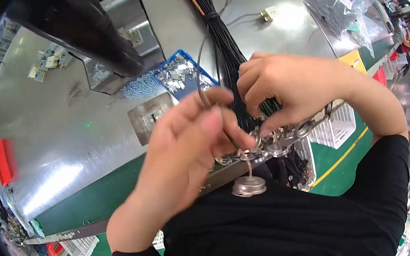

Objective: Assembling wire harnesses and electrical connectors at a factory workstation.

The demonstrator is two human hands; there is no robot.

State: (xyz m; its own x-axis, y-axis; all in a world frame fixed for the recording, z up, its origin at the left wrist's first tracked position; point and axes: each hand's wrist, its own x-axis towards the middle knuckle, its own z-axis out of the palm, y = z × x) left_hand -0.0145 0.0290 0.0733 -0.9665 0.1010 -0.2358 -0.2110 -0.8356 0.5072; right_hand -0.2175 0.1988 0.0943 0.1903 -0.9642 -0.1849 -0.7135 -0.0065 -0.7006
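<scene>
My left hand, slightly blurred, is closed with a thin black cable running through its fingers. Below its fingertips, a round silver metal cap hangs on a short lead past the table's edge. Just to the right, my right hand has its fingers curled and its thumb pressed down among several round metal caps at the edge. What its fingertips grip is hidden. Between and beyond both hands lies a thick bundle of black cables with coppery ends, tied near the top.
A black post on a metal machine stands at left. Beside it are a blue tray of small metal parts, blue screws and a square metal plate. Clear plastic bags lie far right. White crates stand below the table.
</scene>
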